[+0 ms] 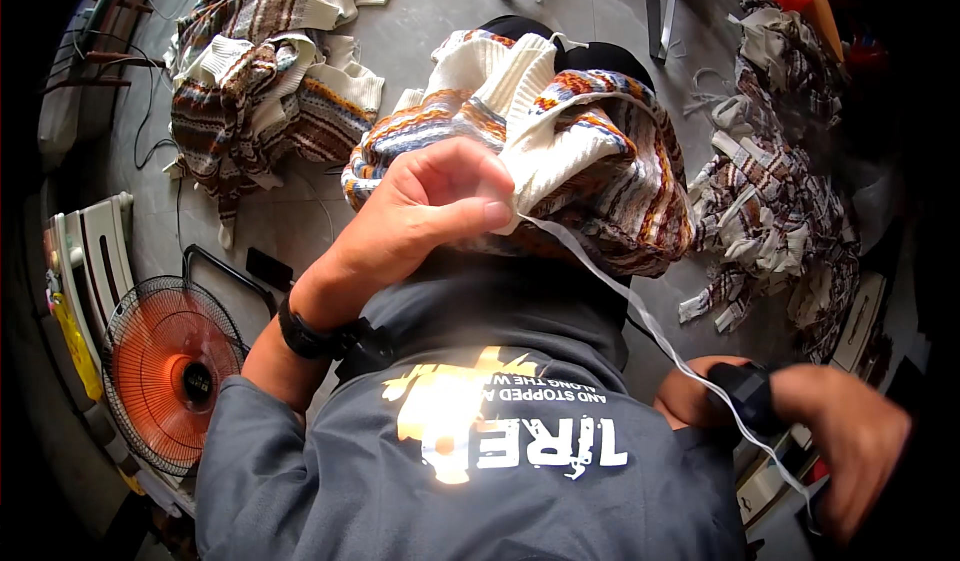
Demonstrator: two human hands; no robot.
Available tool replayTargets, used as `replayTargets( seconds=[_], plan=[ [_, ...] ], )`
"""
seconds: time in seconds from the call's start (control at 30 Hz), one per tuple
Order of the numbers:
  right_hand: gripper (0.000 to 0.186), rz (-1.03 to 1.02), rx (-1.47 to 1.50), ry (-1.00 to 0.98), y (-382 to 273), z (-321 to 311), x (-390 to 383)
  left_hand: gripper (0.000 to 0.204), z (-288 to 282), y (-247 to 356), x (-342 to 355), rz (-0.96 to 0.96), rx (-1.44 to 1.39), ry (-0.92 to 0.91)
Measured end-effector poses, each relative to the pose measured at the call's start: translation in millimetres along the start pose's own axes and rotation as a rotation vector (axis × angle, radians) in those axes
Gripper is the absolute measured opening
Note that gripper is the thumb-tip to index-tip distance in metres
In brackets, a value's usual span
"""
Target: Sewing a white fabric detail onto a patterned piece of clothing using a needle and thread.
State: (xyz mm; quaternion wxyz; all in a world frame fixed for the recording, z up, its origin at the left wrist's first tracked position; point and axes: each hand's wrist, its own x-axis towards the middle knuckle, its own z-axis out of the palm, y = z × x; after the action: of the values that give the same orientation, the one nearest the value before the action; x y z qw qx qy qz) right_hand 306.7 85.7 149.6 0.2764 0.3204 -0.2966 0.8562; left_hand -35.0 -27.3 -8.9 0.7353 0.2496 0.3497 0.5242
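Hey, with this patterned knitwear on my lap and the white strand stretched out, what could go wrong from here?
The white strand crosses by the dark wristband on your blurred right hand, so it might snag there. It leads from the left hand, pinching the pale knit edge, so a hard tug could pucker the edge. The patterned knitwear is loosely bunched and might slip off your lap.

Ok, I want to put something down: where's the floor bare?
Mostly bare floor lies between the left pile, lap knit and metal stand, and between the stand's legs. Crowded: under the right pile and around the fan.
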Motion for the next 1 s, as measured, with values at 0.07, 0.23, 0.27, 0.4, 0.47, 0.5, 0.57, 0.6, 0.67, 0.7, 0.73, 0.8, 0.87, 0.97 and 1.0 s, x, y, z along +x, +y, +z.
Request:
replayTargets(
  seconds=[0.07,0.23,0.27,0.4,0.47,0.5,0.57,0.6,0.67,0.7,0.73,0.8,0.87,0.97,1.0],
  plan=[
    [0.020,0.339,-0.327,0.128,29.4,-27.4,24.6,0.020,1.4,0.0,-0.2,0.000,-0.001,0.022],
    [0.013,0.599,-1.740,0.449,129.4,-78.2,15.4,0.020,4.9,3.4,-3.2,-0.019,-0.041,0.002],
    [0.014,0.566,-1.748,0.447,135.1,-81.5,11.3,0.021,5.4,4.3,-3.5,-0.014,-0.039,-0.002],
    [0.017,0.598,-1.782,0.434,137.5,-83.2,0.3,0.024,7.7,5.9,-1.9,-0.016,-0.064,0.001],
    [0.017,0.603,-1.782,0.440,135.3,-82.6,3.3,0.026,9.0,5.9,-1.5,-0.011,-0.080,0.007],
    [0.017,0.606,-1.785,0.441,135.6,-82.5,5.5,0.026,9.2,6.1,-1.4,-0.022,-0.090,0.012],
    [0.017,0.604,-1.786,0.451,136.9,-82.7,9.0,0.026,9.2,6.3,-1.3,-0.014,-0.080,0.010],
    [0.017,0.599,-1.784,0.460,137.9,-82.7,10.1,0.026,9.1,6.2,-1.1,-0.021,-0.089,0.015],
    [0.017,0.598,-1.786,0.466,139.0,-82.5,9.2,0.026,8.6,5.9,-0.9,-0.003,-0.077,0.013],
    [0.017,0.603,-1.789,0.465,138.9,-82.3,8.0,0.026,8.4,5.8,-1.0,-0.013,-0.093,0.014],
    [0.017,0.607,-1.792,0.463,138.9,-82.1,6.6,0.026,8.3,5.8,-1.1,-0.014,-0.098,0.011],
    [0.016,0.604,-1.802,0.462,138.3,-81.8,4.3,0.025,8.2,5.7,-1.0,-0.015,-0.102,0.006],
    [0.016,0.603,-1.814,0.450,138.2,-82.1,4.0,0.025,8.4,5.7,-0.9,0.003,-0.091,-0.005],
    [0.015,0.612,-1.824,0.437,139.3,-82.2,6.6,0.025,8.8,5.3,-0.4,0.015,-0.075,-0.005],
    [0.015,0.616,-1.819,0.444,139.6,-81.7,7.6,0.025,8.8,5.3,-0.4,0.001,-0.083,-0.002]
  ],
)
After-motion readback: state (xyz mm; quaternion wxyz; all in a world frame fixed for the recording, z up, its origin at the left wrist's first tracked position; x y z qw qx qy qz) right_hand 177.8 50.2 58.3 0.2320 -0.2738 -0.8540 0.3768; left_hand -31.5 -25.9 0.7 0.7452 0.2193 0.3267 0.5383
